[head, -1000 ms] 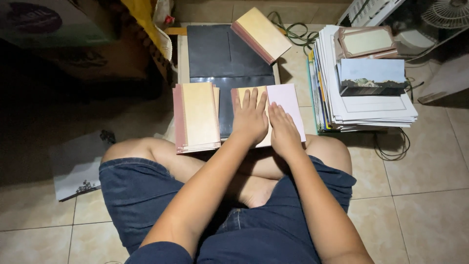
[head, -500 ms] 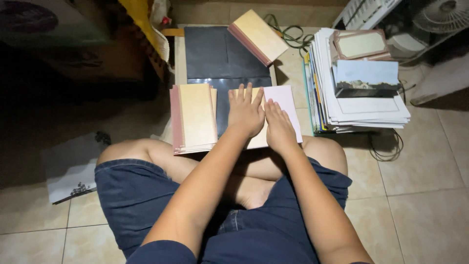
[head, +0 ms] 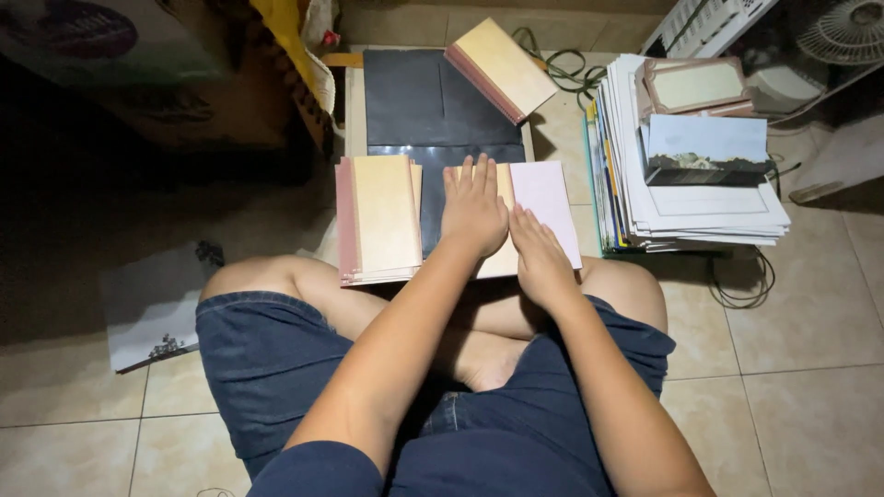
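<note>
I sit cross-legged on a tiled floor. My left hand (head: pixel 474 207) lies flat, fingers spread, on a folded sheet of card (head: pixel 543 198) that is cream on one side and pale pink on the other. My right hand (head: pixel 541 253) presses flat on the same sheet, just to the right and nearer to me. The sheet rests on a dark flat board (head: pixel 414 101). A stack of cream and pink folded cards (head: pixel 378 216) lies to the left of my hands.
Another stack of folded cards (head: pixel 502 66) sits at the far edge of the board. A tall pile of papers and booklets (head: pixel 686 175) stands at the right, with cables beside it. A fan (head: pixel 843 32) is at the top right. A printed sheet (head: pixel 152 308) lies at the left.
Both hands have slid slightly along the sheet, pressing it flat; my right hand sits a little nearer to me. The stacks have not moved.
</note>
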